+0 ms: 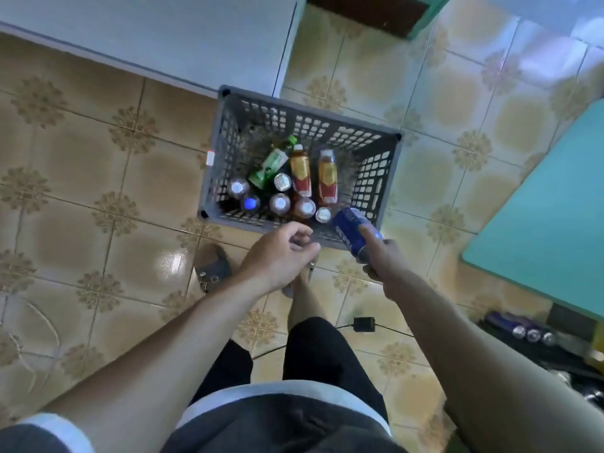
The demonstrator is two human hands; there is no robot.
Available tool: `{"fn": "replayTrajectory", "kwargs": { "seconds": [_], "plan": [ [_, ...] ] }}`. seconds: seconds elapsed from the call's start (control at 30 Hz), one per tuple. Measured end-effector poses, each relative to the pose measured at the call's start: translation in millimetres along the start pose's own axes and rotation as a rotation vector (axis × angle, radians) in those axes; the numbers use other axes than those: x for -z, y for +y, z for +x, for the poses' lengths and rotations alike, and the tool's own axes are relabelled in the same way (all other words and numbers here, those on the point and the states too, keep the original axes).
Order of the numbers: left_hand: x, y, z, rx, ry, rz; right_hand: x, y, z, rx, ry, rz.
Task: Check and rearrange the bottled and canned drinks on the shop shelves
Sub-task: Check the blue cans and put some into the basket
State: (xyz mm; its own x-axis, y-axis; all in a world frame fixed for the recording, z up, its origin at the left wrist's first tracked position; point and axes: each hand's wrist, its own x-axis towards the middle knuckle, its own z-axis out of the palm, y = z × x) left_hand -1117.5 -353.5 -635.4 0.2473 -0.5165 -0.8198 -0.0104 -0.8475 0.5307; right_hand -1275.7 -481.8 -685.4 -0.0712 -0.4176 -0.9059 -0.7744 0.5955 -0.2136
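A grey slotted crate (376, 168) stands on the tiled floor and holds several drinks. Two red-and-yellow bottles (327, 178) lie on their sides, a green bottle (271, 163) leans beside them, and several upright bottles (280, 204) show their caps along the near side. My right hand (382, 263) grips a blue can (351, 232) over the crate's near right corner. My left hand (281, 253) hovers over the crate's near rim with loosely curled fingers and holds nothing.
A white cabinet (163, 37) stands behind the crate. A teal surface (549, 223) juts in at the right, with several bottles (532, 333) on a low dark shelf beneath it. My sandalled foot (212, 266) and a black cable (364, 323) are on the floor.
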Motion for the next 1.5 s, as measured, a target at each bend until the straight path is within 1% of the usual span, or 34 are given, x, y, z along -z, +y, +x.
{"fn": "replayTrajectory", "kwargs": {
  "seconds": [0.07, 0.17, 0.3, 0.37, 0.43, 0.5, 0.53, 0.63, 0.67, 0.73, 0.8, 0.9, 0.97, 1.13, 1.27, 1.43, 1.5],
  "plan": [
    [-16.8, -9.5, 36.6, 0.048, -0.028, 0.053, -3.3, 9.6, 50.2, 0.002, 0.040, -0.105],
    [-39.3, -28.8, 98.5, 0.083, -0.039, 0.128, -14.0, 18.0, 129.7, 0.084, 0.086, -0.391],
    [-48.1, -41.5, 144.2, 0.086, -0.025, 0.198, -31.6, 9.0, 175.0, 0.266, 0.112, -0.855],
    [-57.3, -49.1, 168.9, 0.089, -0.027, 0.235, -41.1, 10.6, 204.0, 0.325, 0.076, -0.984],
    [-65.5, -56.6, 187.5, 0.081, -0.035, 0.271, -53.1, 14.6, 228.4, 0.331, 0.051, -1.030],
    [-69.8, -61.4, 200.0, 0.074, -0.024, 0.306, -62.4, 19.3, 247.9, 0.335, 0.009, -1.010],
    [-71.1, -64.6, 205.6, 0.065, -0.019, 0.329, -66.8, 25.4, 260.4, 0.332, 0.015, -1.009],
    [-71.4, -73.7, 214.4, 0.064, -0.031, 0.382, -76.2, 42.7, 285.0, 0.359, 0.079, -1.235],
    [-70.2, -76.4, 215.3, 0.067, -0.039, 0.395, -79.4, 46.5, 290.3, 0.353, 0.101, -1.263],
    [-67.1, -80.8, 212.8, 0.080, -0.046, 0.404, -84.4, 50.9, 296.7, 0.332, 0.107, -1.254],
    [-63.1, -82.9, 206.7, 0.091, -0.052, 0.412, -84.4, 50.3, 296.2, 0.306, 0.114, -1.162],
    [-52.1, -80.4, 189.0, 0.106, -0.067, 0.413, -78.0, 45.7, 277.6, 0.266, 0.100, -1.042],
    [-41.7, -75.9, 170.8, 0.098, -0.081, 0.431, -71.8, 40.1, 257.7, 0.257, 0.085, -1.009],
    [0.4, -60.3, 108.6, 0.058, -0.054, 0.472, -64.2, 5.9, 179.4, 0.349, 0.071, -1.008],
    [50.8, -42.6, 37.7, -0.009, 0.024, 0.451, -70.0, -37.3, 85.4, 0.444, 0.101, -0.983],
    [134.0, -34.8, -75.6, -0.111, 0.158, 0.369, -89.2, -101.2, -68.6, 0.607, 0.165, -0.917],
    [170.1, -38.7, -124.6, -0.127, 0.185, 0.359, -99.3, -122.1, -131.1, 0.631, 0.206, -0.878]
  ]
}}
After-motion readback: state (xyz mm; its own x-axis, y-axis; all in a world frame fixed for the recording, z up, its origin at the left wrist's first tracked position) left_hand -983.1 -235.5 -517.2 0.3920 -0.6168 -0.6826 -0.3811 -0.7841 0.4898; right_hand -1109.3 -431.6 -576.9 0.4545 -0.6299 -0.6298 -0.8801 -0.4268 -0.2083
